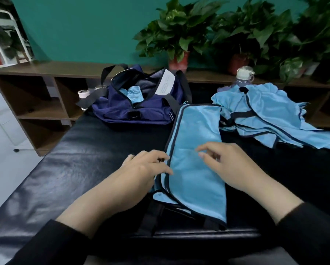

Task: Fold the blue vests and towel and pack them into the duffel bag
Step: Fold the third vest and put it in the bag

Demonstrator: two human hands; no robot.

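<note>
We see a black bench [83,159]. At its far side sits the open navy duffel bag [137,104], with a heap of blue vests [271,115] to its right. A folded vest [194,150] lies near us. Our left hand [141,169] rests on its left edge, fingers [160,155] loosely bent. Our right hand [231,165] hovers over its right side, fingers [204,149] spread.

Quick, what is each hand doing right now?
Left hand: open, fingers resting on the edge of the folded light-blue vest with dark trim.
Right hand: open, over the vest, holding nothing.
</note>
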